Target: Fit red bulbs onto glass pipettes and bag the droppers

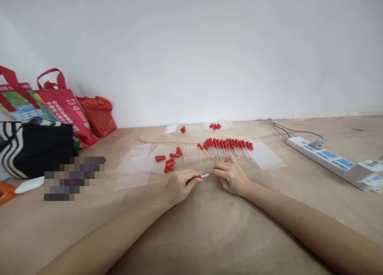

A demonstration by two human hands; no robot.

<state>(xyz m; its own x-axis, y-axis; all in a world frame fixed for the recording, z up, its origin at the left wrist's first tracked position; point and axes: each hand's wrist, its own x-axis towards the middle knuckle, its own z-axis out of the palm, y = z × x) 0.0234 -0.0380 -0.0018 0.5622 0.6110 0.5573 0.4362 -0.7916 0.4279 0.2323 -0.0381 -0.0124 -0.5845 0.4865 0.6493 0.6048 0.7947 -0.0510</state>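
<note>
My left hand is closed around a red rubber bulb, mostly hidden by the fingers. A thin glass dropper tube runs from that bulb to the fingertips of my right hand, which pinch its other end. Just beyond the right hand lies a row of droppers with red bulbs, their glass tubes pointing toward me. To their left several bare glass tubes lie side by side. Loose red rubber bulbs are scattered further left on clear plastic bags.
Clear bags lie flat on the wooden table; more bulbs and tubes sit by the wall. A white power strip with plugs is at right. Shopping bags, a black striped cloth and a blurred-out object occupy the left.
</note>
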